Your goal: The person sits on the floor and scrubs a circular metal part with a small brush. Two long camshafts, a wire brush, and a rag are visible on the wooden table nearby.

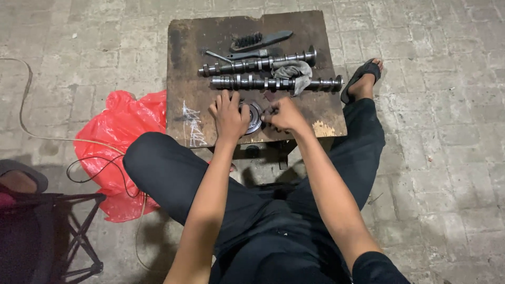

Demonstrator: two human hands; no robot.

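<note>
A round metal gear (254, 118) is lain near the six o'clock edge of the low wooden table (189, 79), pressed flat under the spread left hand (229, 117), while the right hand (284, 114) is closed at its three o'clock rim; what is pinched cannot be told. Two camshafts (276, 83) are rested at twelve o'clock. The gear could be slid off the near edge if uneven pressure were applied.

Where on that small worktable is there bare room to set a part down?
The table's left strip, beside the camshafts, and its near right corner are bare. It is crowded in the middle, with brush, rag, and both hands on the round metal part.
</note>
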